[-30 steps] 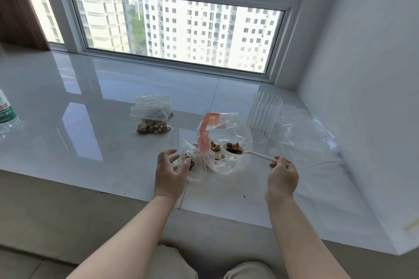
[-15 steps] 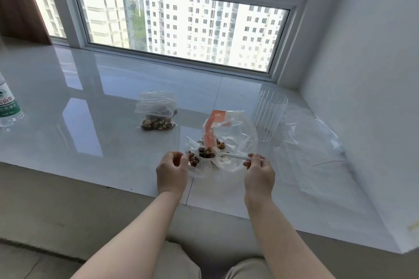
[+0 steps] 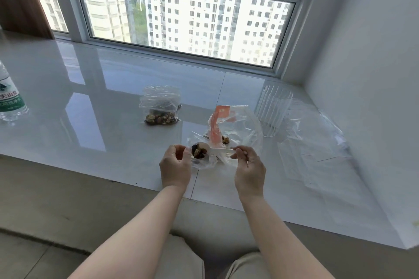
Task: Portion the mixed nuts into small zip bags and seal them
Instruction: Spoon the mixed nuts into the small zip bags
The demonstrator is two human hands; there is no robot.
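While your right hand point(image 3: 248, 166) pinches the white spoon point(image 3: 212, 150) loaded with nuts point(image 3: 199, 151) and your left hand point(image 3: 175, 164) grips the small zip bag point(image 3: 200, 163) on the sill, keep its mouth wide and tip slowly.

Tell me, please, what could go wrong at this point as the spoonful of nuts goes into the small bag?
1. The white spoon is heaped with nuts, and the right hand pinches only the tip of its handle, so a wobble could tip nuts onto the sill.
2. The left hand holds the small bag at one edge; its limp mouth may fold shut under the spoon.
3. The big nut bag lies open beside them and could get nudged.
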